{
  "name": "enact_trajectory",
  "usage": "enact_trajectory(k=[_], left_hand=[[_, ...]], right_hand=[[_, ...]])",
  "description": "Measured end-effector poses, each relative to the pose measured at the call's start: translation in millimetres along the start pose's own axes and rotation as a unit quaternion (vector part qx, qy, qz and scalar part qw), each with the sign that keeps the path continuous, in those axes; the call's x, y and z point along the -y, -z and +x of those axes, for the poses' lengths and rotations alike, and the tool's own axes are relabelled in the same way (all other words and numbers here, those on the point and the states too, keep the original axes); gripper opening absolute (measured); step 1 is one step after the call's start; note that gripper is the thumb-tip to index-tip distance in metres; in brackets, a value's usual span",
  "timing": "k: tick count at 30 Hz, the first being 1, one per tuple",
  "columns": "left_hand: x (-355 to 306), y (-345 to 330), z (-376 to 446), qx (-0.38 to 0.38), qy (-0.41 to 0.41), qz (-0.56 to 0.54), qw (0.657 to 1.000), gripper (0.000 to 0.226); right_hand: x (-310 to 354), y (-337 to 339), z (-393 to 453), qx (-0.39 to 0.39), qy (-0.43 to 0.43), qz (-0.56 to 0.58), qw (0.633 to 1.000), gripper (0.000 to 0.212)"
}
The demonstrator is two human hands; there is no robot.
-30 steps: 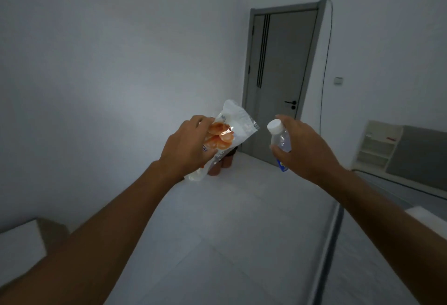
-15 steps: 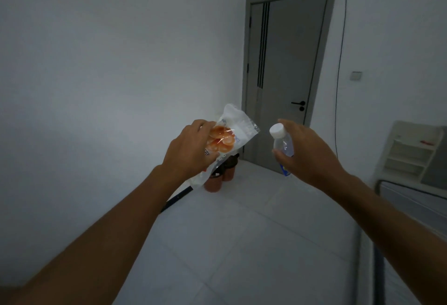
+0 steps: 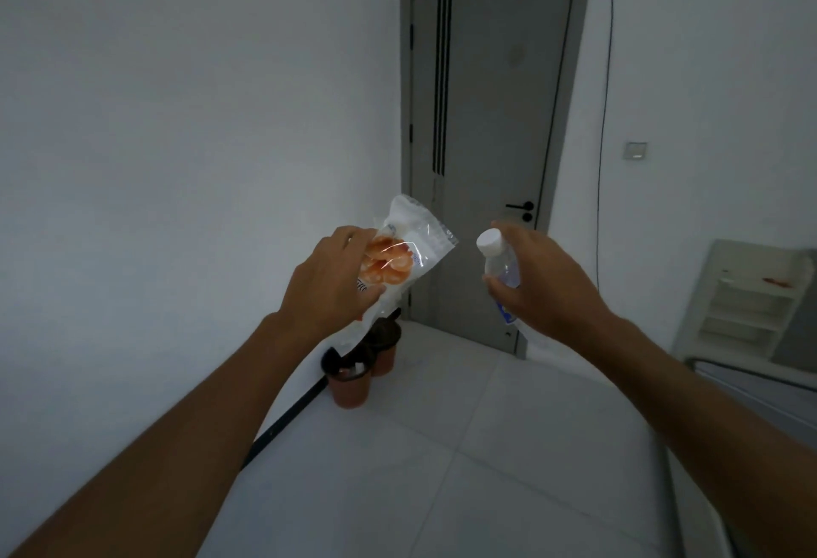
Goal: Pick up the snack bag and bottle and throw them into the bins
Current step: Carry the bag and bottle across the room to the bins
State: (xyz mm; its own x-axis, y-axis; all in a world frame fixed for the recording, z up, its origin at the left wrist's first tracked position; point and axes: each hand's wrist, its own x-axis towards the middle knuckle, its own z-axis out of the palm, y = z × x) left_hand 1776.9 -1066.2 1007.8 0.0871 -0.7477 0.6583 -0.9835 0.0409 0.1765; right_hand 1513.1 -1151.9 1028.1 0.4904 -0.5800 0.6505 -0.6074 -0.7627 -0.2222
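My left hand [image 3: 329, 287] grips a white snack bag [image 3: 409, 248] with orange pieces printed on it, held up at chest height. My right hand [image 3: 546, 287] holds a small clear bottle [image 3: 499, 265] with a white cap, tilted to the left. Below and beyond the snack bag, two small orange-brown bins with dark liners stand on the floor against the left wall: a nearer bin [image 3: 349, 380] and a farther bin [image 3: 384, 345], partly hidden by the bag and my left hand.
A grey door [image 3: 486, 150] with a black handle stands shut straight ahead. A white shelf unit [image 3: 747, 301] leans at the right. A dark strip [image 3: 283, 425] runs along the foot of the left wall. Pale floor tiles [image 3: 442, 469] stretch toward the bins.
The door and the bins have come nearer and the view has turned left, so both bins now show below the bag. Both hands keep their holds.
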Motion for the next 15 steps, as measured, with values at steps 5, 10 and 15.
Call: enact_trajectory(k=[5, 10, 15], left_hand=[[59.9, -78.4, 73.0, -0.001, 0.013, 0.007, 1.0, 0.075], [105.1, -161.2, 173.2, 0.001, 0.033, 0.011, 0.999, 0.075], [140.6, -224.0, 287.4, -0.011, 0.031, 0.03, 0.999, 0.074]], right_hand=[[-58.0, -79.5, 81.5, 0.006, 0.003, 0.017, 1.0, 0.059], [-137.8, -146.2, 184.5, 0.013, 0.021, 0.031, 0.999, 0.058], [-214.5, -189.9, 291.5, 0.021, 0.027, 0.036, 0.999, 0.055]])
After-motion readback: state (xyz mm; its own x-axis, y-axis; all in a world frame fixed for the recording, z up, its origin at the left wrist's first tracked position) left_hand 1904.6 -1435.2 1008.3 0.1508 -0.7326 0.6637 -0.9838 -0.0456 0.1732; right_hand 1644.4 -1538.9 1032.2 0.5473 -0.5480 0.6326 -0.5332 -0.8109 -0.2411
